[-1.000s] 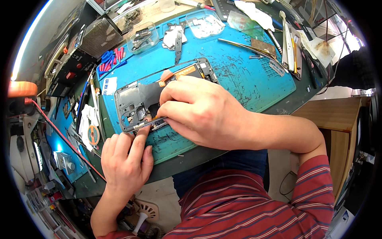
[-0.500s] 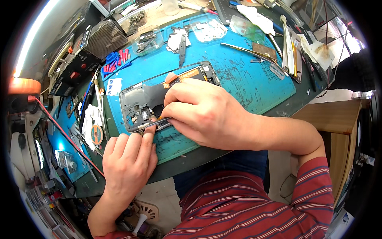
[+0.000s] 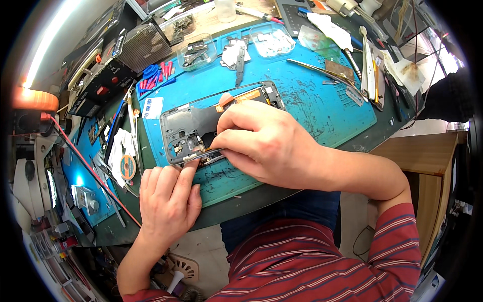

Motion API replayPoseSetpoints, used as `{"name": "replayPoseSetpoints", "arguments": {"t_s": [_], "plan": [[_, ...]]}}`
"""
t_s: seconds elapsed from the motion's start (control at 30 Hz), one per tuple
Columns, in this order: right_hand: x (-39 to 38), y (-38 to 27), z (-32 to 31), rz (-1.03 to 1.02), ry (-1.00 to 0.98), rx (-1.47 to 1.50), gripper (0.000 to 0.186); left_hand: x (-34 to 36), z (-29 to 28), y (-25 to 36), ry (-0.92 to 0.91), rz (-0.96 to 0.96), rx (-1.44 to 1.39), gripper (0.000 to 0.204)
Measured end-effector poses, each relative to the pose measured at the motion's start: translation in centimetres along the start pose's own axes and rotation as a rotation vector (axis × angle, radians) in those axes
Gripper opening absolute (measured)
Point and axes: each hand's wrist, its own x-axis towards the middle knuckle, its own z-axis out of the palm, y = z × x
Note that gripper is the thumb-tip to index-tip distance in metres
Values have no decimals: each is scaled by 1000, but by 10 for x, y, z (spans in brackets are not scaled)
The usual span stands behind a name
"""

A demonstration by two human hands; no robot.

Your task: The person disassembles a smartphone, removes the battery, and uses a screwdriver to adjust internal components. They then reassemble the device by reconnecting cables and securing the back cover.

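Observation:
An opened smartphone (image 3: 173, 132) lies slanted on the blue work mat, its dark inner frame, a black film and an orange-marked battery facing up. Along its near long edge, a gap shows between the frame and the part beneath. My right hand (image 3: 269, 141) reaches over the phone, thumb and fingertips pinched on the frame's near edge; the exact grip is partly hidden under the fingers. My left hand (image 3: 168, 196) rests at the near left edge, index finger stretched to the phone and touching it. Its other fingers are loosely bent, and the thumb stands apart.
Clear plastic boxes (image 3: 271, 41) of small parts and loose phone pieces (image 3: 235, 55) lie beyond the phone. Tweezers (image 3: 322, 70) and other tools are at the right. A solder wick spool (image 3: 128, 167), blue-handled pliers (image 3: 151, 71) and a black bench device (image 3: 103, 85) stand at the left.
The view has shifted slightly, so the bench appears further right. My left index fingertip has drawn back from the phone's inside to its near edge. The right hand keeps its pinch.

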Motion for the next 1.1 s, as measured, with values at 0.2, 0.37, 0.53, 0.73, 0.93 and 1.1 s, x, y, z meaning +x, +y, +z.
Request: {"name": "replayPoseSetpoints", "arguments": {"t_s": [0.2, 0.37, 0.53, 0.73, 0.93, 1.1], "plan": [[0, 0, 0, 0, 9, 23, 10, -2, 2, -2, 32, 8, -21, 46], [0, -1, 0, 2, 10, 27, 9, -3, -1, 2, -22, -21, -46, 42], [0, 0, 1, 2, 2, 22, 9, -2, 0, 2, -10, -1, -7, 43], [0, 1, 0, -6, 6, 18, 8, 0, 0, 3, -15, 10, 32, 45], [-1, 0, -2, 19, -18, 24, 15, 1, -1, 3, -11, -1, 4, 45], [-1, 0, -1, 25, -27, 12, 15, 3, 1, 2, 26, 5, -21, 47]]}}
